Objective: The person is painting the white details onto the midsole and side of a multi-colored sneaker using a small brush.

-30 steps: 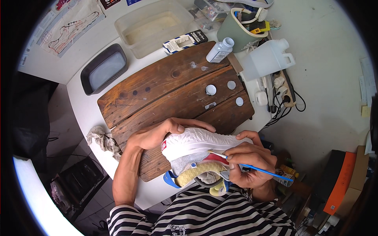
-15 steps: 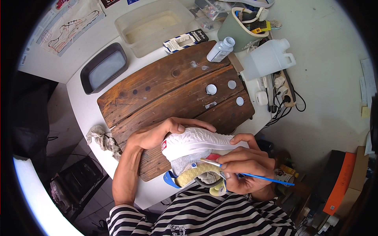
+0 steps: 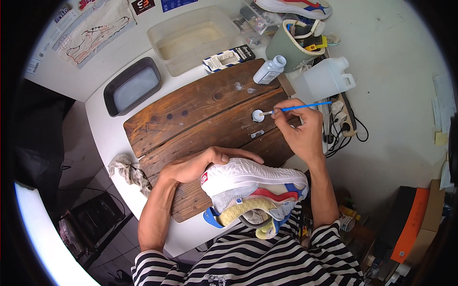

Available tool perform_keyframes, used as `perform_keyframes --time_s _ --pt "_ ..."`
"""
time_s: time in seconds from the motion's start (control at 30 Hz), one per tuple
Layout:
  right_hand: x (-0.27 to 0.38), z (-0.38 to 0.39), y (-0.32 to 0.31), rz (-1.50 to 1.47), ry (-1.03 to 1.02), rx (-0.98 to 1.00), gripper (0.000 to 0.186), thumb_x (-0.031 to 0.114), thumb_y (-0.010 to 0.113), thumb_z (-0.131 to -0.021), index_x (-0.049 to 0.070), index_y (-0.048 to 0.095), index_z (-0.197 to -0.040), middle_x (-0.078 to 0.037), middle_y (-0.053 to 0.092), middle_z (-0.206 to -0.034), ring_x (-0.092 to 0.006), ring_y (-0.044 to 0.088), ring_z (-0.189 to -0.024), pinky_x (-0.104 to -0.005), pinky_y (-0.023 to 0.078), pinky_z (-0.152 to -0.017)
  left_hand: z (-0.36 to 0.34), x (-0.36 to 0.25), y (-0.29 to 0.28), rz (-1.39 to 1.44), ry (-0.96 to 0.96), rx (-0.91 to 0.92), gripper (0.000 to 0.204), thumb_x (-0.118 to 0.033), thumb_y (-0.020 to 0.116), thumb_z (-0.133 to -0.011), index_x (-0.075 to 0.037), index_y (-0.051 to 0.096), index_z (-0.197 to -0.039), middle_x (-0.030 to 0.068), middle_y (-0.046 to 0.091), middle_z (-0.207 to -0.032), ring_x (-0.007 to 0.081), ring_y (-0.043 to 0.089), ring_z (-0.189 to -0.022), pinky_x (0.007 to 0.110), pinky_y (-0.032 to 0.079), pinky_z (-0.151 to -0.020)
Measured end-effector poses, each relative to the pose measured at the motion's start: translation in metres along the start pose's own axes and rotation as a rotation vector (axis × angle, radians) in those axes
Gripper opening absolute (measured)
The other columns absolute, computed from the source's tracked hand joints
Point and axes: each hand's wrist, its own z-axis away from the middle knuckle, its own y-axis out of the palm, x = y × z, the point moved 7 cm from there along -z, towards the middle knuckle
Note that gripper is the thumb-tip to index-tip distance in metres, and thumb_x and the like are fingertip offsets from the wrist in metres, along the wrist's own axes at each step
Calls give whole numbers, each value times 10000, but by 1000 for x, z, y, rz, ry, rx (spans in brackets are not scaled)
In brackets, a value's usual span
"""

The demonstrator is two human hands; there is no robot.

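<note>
My left hand grips a sneaker, turned with its white patterned sole facing up; the upper has grey, red, blue and pale yellow parts. My right hand pinches a thin blue-handled paintbrush, whose tip is in a small white cap on the wooden board. A white bottle stands on the board's back right. A crumpled rag lies at the left edge.
On the white desk are a dark tray, a translucent tub, an open carton, a green bin, a plastic jug and a power strip. Boxes stand at lower right.
My right hand has left the shoe and moved up and forward with the brush to the cap. My left hand still holds the shoe; the view has shifted slightly.
</note>
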Motion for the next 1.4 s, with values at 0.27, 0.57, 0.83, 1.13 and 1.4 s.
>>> perform_keyframes --time_s 0.27,0.57,0.83,1.13,1.4 --pt "-15 -2 14 40 92 58 70 -17 704 -867 -32 699 -936 -63 725 -790 -94 678 -694 -248 509 -634 -1 0 1 27 0 15 695 -340 300 -885 55 531 -1408 214 565 -1429 333 543 -1311 378 380 -1146" --pt "-1 5 -3 -217 91 -50 105 16 684 -886 -53 668 -963 -105 726 -822 -127 694 -714 -265 539 -622 3 0 -2 -23 -24 -2 669 -343 310 -910 26 534 -1421 198 562 -1439 321 539 -1312 372 380 -1144" --pt "82 37 -2 -640 114 211 106 -56 674 -845 -69 681 -950 -119 736 -837 -134 683 -715 -351 543 -797 11 -13 -2 -169 -210 -71 646 -340 319 -913 -38 542 -1439 182 605 -1391 283 589 -1206 341 450 -1044" --pt "102 46 18 -449 -55 391 125 7 744 -804 15 726 -927 -63 761 -822 -148 714 -723 -410 505 -888 11 -10 -2 -109 -175 -70 652 -327 328 -898 -31 521 -1446 166 644 -1308 236 617 -1116 300 501 -930" --pt "100 47 18 -392 -64 378 110 28 764 -798 31 722 -900 -56 759 -824 -154 704 -715 -407 507 -872 7 -4 -3 -86 -128 -52 659 -338 328 -897 -28 521 -1446 169 642 -1314 239 620 -1116 301 502 -934"
